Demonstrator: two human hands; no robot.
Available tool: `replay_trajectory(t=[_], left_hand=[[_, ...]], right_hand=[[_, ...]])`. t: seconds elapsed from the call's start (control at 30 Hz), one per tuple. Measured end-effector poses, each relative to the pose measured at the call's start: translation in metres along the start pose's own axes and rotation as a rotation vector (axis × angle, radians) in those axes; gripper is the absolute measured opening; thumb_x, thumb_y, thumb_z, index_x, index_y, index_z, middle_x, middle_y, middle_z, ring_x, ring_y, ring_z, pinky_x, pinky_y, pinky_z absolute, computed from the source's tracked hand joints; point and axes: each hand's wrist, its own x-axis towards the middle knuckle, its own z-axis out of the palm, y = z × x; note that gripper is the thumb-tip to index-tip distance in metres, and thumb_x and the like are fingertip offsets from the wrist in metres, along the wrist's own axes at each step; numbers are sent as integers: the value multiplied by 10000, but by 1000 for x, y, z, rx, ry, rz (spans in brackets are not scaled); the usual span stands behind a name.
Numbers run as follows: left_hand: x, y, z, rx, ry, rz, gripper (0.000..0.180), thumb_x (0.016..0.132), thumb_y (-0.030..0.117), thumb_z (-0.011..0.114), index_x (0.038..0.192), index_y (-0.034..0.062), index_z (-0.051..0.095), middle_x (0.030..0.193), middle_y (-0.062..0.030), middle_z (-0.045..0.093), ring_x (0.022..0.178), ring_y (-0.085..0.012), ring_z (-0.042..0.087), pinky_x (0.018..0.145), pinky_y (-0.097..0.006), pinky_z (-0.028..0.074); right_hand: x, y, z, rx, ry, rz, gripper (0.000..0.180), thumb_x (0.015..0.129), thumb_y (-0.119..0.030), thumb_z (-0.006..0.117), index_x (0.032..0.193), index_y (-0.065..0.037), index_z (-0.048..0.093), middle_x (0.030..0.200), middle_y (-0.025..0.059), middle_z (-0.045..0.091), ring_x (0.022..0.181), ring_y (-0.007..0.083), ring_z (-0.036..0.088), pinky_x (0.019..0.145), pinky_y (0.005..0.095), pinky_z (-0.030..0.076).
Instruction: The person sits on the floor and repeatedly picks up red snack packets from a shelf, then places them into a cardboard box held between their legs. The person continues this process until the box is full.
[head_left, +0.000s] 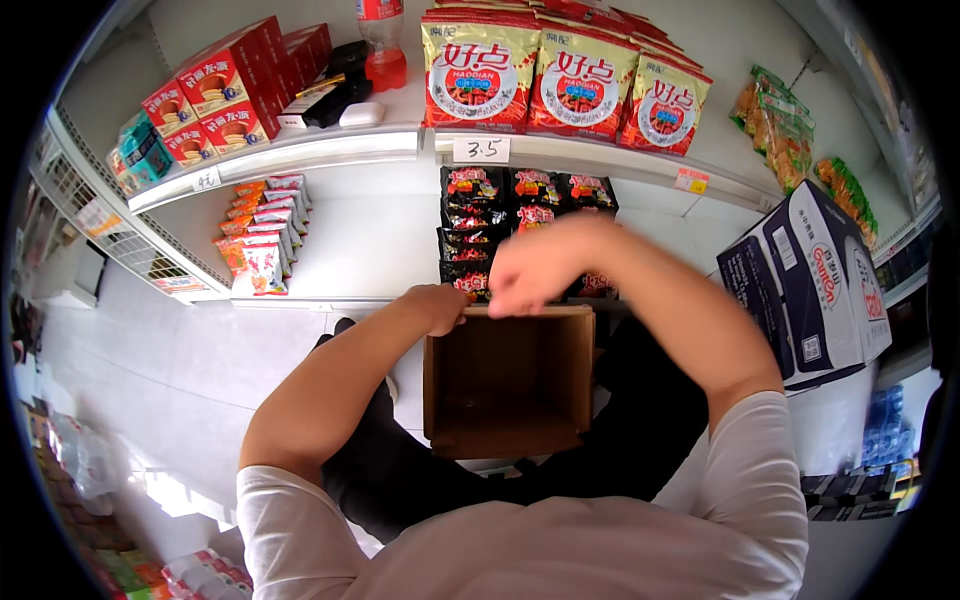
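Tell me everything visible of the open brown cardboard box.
The open brown cardboard box looks roughly rectangular, its mouth facing up toward the camera. Its inner walls are shadowed, with what looks like a flap along the near edge. It is between the person's black-trousered legs, just before the white lower shelf. The bare left hand appears to touch its far left corner; the blurred right hand is near the far rim, contact unclear.

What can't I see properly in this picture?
In the head view:
Right hand: blurred, so whether it holds anything is unclear.
Black snack packets: some hidden behind the right hand.
Red drink bottle: top cut off by the upper edge.
Cardboard box: underside hidden by its walls.
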Motion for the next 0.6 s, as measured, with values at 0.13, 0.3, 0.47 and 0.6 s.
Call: replay_trajectory(t=[0.13,0.3,0.47,0.6], left_hand=[[-3,0,-7,26,31,55,310,957,307,622,1195,111,659,1129,-157,704,1084,-353,669,880,-481,547],[-8,3,-13,15,61,48,306,945,301,636,1193,124,670,1123,-156,703,1078,-359,670,881,-482,547],[-9,1,-14,18,40,-18,315,940,323,629,1179,128,690,1133,-137,711,1079,-342,678,890,-472,556],[1,1,-10,51,59,0,311,937,332,623,1138,110,711,1129,-127,718,1073,-332,686,863,-474,571]], right_hand=[[-108,-19,-86,94,826,-36,203,980,-272,603,995,-72,641,829,51,672,684,108,662,569,263,503],[-128,40,-164,-828,1522,373,147,930,-168,572,985,-72,670,922,118,708,816,302,693,699,423,554],[-110,80,-185,-825,1569,491,129,890,-133,612,988,-77,674,996,137,687,948,353,659,806,478,538],[-111,85,-201,-801,1544,499,102,879,-132,656,959,-72,669,1025,135,679,991,342,651,822,468,535]])
